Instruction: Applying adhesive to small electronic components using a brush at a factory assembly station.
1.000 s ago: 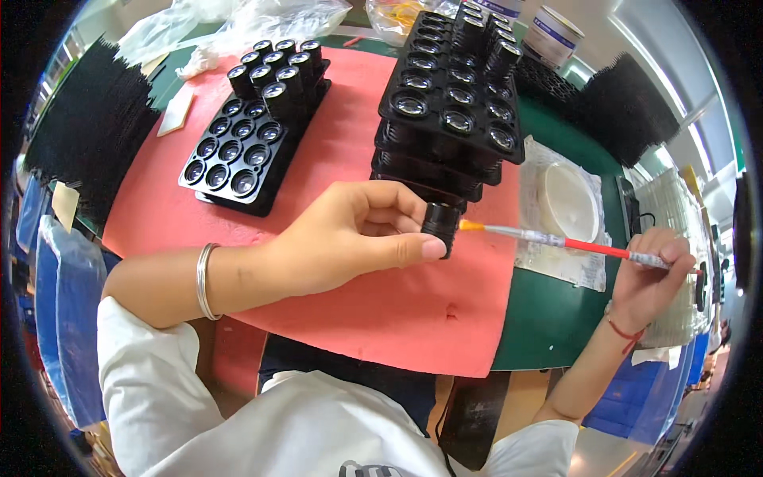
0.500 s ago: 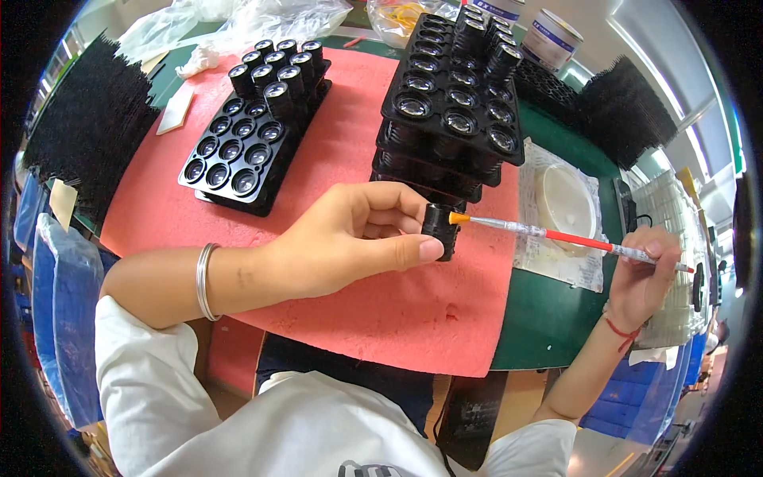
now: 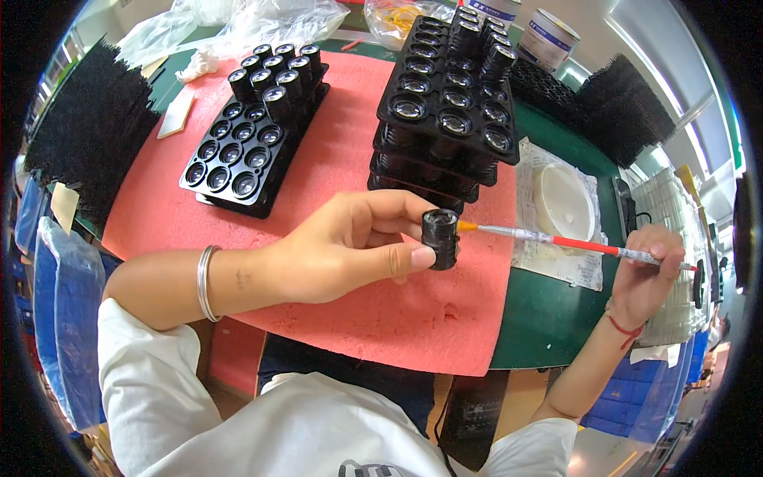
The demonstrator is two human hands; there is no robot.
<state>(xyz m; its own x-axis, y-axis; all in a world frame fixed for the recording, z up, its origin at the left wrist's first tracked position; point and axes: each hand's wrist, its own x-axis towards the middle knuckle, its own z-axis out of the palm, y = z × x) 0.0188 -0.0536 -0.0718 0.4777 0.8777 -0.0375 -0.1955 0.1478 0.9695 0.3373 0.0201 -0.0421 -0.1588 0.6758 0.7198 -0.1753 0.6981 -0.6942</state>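
The left hand [image 3: 350, 250] has its grip closed on a small black lens barrel [image 3: 440, 238], thumb pressed along the near side and fingers curled over the top, holding it just above the red foam mat [image 3: 350, 143]. The barrel lies on its side with its open end turned toward the right. Touching that end is the orange tip of a thin brush [image 3: 556, 240], whose pale shaft turns red further along and runs straight out to the right hand [image 3: 648, 274]. That hand's grip is clenched round the far end of the brush, pen-fashion, over the green surface [image 3: 548, 310], with a red cord at the wrist.

Just beyond the barrel, away from the person, stands a stack of black trays [image 3: 445, 127] filled with glassy lenses, some taller barrels standing at its back. To the left of the stack, well apart from the gripped barrel, lies a single black tray [image 3: 238, 155] with round pockets, its far rows holding upright barrels. Right of the stack, near the brush shaft, a shallow white dish [image 3: 564, 203] sits on a white cloth [image 3: 548, 254]. A silver bangle [image 3: 205, 282] circles the left wrist. Black stacked material [image 3: 87, 135] stands at the left edge, clear plastic bags [image 3: 238, 24] at the far side.
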